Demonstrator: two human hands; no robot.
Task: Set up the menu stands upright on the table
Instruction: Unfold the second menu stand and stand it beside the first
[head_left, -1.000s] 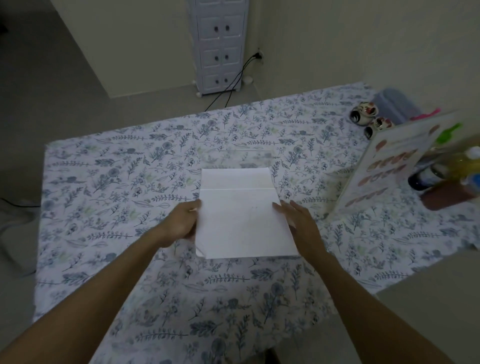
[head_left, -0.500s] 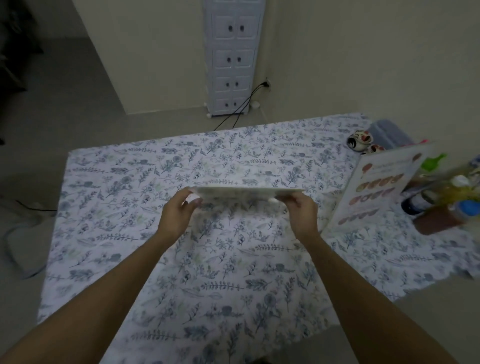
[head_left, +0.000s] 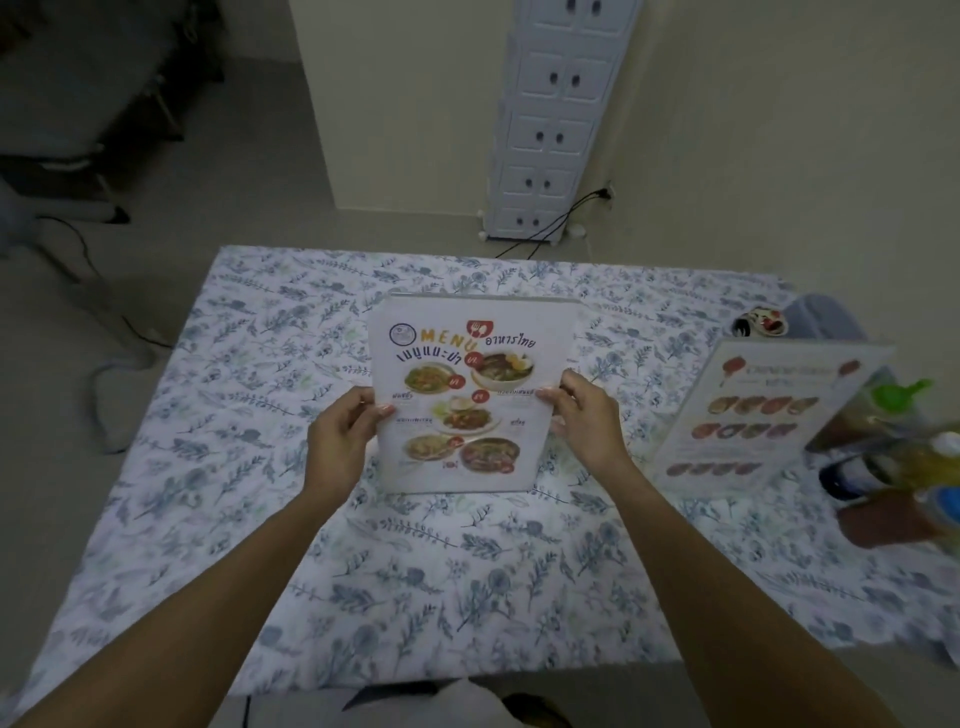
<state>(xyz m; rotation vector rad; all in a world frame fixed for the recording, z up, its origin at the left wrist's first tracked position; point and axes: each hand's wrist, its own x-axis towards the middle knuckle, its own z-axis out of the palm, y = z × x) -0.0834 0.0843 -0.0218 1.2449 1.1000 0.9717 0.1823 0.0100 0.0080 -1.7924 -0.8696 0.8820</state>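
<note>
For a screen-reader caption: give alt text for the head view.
Both hands, left hand and right hand, hold a food menu stand upright by its side edges on a floral tablecloth. A second menu stand stands at right beside bottles.

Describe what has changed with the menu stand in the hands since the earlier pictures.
The clear acrylic menu stand with the food photos, lying blank side up before, was tipped up on edge by the left hand and right hand; its printed face now shows. Both hands kept their hold. The second menu stand stayed upright at the right.
</note>
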